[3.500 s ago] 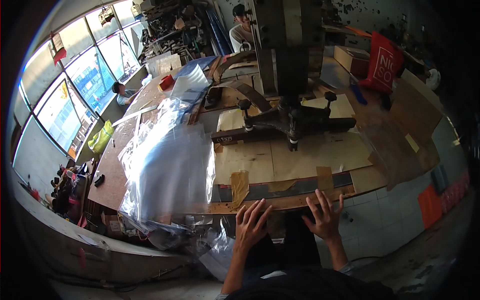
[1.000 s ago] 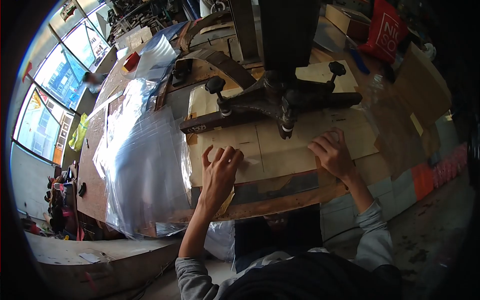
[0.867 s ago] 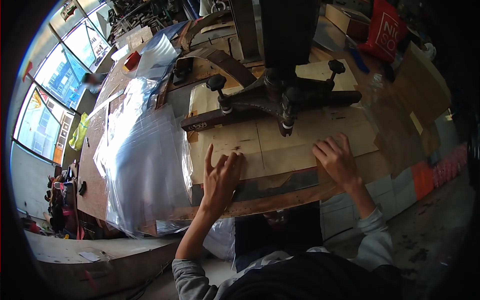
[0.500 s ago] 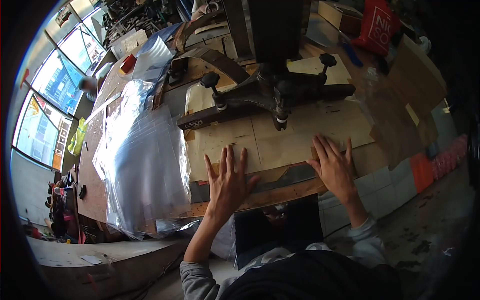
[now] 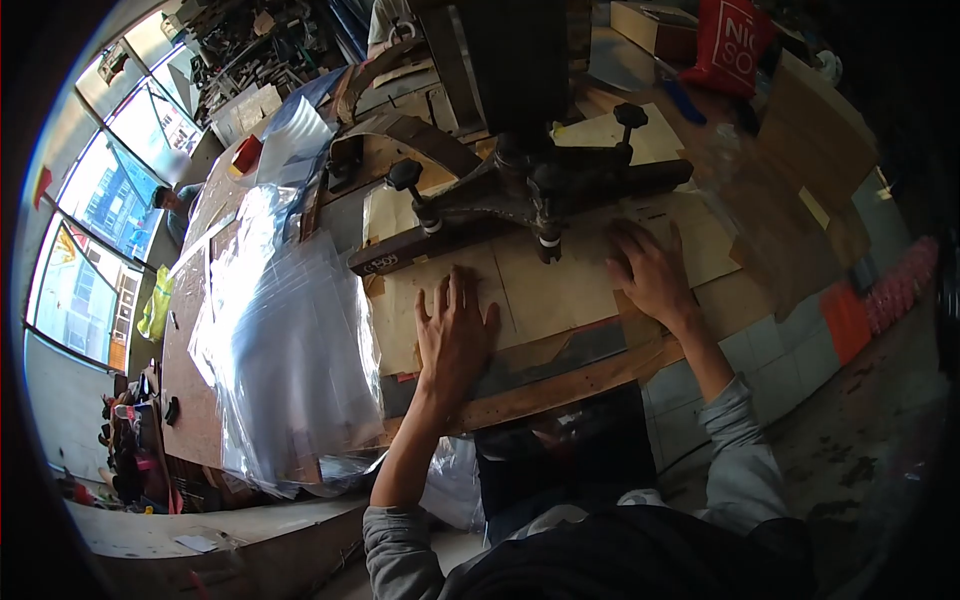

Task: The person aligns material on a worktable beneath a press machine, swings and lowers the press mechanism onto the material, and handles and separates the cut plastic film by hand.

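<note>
A pale, flat board lies on the bench under a dark metal press with a long crossbar and black knobs. My left hand rests flat on the board's left part, fingers stretched forward and thumb apart. On the right side, my right hand lies over the board with extended fingers, its fingertips close to the crossbar. Neither hand grips anything. A dark grey strip shows along the board's front edge, above the wooden bench edge.
Clear plastic sheets are heaped left of the board. Curved brown pieces lie behind. Brown cardboard and a red bag stand at the back right. A person is by the windows at the far left.
Both hands have moved forward, the right one farther, up to the crossbar. More of the grey strip shows in front of the board. The view has shifted slightly.
</note>
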{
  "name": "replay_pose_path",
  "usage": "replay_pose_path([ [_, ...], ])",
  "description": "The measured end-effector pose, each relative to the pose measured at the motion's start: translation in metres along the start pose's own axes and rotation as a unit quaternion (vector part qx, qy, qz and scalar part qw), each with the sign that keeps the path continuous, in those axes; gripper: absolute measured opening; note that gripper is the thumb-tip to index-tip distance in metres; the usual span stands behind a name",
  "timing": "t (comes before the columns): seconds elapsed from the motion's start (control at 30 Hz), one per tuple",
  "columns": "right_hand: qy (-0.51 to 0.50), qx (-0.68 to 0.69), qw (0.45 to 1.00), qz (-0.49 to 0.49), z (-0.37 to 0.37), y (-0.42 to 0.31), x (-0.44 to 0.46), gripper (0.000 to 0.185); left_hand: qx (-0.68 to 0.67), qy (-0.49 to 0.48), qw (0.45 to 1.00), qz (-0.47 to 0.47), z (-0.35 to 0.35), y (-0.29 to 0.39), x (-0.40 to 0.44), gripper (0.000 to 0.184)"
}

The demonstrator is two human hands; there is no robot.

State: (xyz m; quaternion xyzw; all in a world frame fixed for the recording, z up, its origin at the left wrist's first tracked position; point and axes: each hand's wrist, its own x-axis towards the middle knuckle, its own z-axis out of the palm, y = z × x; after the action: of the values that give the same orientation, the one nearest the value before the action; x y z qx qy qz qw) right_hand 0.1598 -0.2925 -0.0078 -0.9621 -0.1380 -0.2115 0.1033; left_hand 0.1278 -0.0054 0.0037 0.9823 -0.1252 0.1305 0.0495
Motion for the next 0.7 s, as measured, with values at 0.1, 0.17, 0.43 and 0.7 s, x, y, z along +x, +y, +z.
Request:
replay_pose_path([
  [0.1,-0.011,-0.019,1.000,0.022,0.000,0.001,0.002,0.042,-0.025,-0.016,1.000,-0.005,-0.003,-0.002,-0.002,0.058],
  [0.17,-0.003,-0.039,0.999,0.024,0.000,0.002,0.001,0.043,-0.029,-0.012,0.999,-0.004,-0.003,-0.002,-0.001,0.058],
  [0.43,0.039,-0.025,0.999,0.006,0.021,0.018,0.004,0.045,-0.008,0.047,0.998,0.047,0.020,-0.014,0.005,0.051],
  [0.7,0.025,-0.002,1.000,-0.002,0.011,0.017,0.006,0.047,0.020,0.055,0.998,-0.001,0.008,-0.007,0.002,0.054],
])
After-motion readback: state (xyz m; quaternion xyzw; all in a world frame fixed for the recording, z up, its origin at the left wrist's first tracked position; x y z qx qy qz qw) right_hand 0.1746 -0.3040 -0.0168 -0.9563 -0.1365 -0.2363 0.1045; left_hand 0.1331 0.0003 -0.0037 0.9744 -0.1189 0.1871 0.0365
